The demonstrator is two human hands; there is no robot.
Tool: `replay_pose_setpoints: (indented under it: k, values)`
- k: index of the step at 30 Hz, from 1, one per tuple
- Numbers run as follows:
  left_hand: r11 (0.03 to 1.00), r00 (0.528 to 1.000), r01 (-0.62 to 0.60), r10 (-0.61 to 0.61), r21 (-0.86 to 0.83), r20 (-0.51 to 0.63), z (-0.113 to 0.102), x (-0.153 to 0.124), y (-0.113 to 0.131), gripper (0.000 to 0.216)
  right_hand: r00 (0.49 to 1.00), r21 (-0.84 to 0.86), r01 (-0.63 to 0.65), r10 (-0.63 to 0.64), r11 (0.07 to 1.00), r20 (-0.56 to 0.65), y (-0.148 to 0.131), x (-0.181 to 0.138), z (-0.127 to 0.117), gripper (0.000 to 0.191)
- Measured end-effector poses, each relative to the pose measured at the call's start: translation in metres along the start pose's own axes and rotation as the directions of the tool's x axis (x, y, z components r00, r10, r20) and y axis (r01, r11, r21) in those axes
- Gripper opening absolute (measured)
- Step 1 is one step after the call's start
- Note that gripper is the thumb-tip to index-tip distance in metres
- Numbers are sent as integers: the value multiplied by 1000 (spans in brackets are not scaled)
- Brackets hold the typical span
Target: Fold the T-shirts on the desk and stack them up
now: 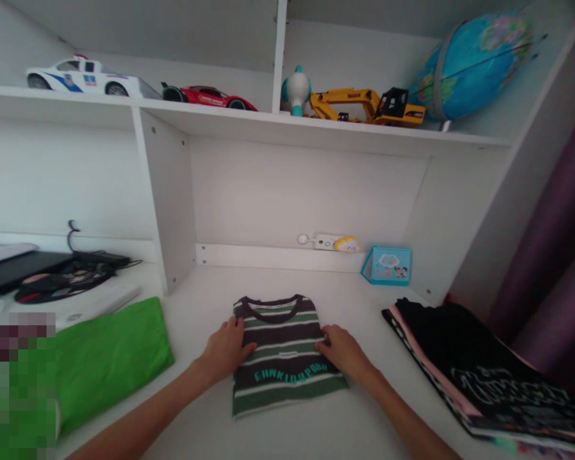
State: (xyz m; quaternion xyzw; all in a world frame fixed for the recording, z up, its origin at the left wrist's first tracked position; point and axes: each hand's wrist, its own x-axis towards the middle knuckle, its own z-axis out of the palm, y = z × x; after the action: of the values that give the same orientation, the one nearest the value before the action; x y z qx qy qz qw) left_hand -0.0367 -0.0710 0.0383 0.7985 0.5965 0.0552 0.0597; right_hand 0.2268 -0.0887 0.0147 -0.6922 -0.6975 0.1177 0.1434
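A white bench (pixel 196 434) spreads before us in the head view, a shelf (pixel 211 119) above it. Our striped shirt (pixel 287 354) lies folded at the middle, between a green cloth (pixel 112 364) and a clothes stack (pixel 483 364). Our left hand (pixel 225 347) and right hand (pixel 344 350), loosely curled, touch its opposite sides; whether they grip, we cannot tell.
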Motion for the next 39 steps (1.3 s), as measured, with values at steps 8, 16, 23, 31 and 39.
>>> replay_pose_setpoints:
  k: [8,16,23,31,39]
  values:
    - [909,990,-74,118,-409,83,0,-27,-21,41,994,172,-96,87,980,61,-2,15,4,34]
    - [653,996,85,-66,-753,55,15,-26,-13,58,999,310,5,-19,951,43,1,10,-3,10]
    - [118,969,238,32,-964,243,8,-20,40,73,994,306,52,-20,951,-107,27,-7,-14,23]
    - [300,971,-184,202,-936,-127,-6,16,154,62,928,121,44,4,992,-373,114,-34,-106,21]
    - [145,782,-560,418,-815,-463,-10,33,286,65,782,53,-327,302,944,-545,244,-85,-205,32]
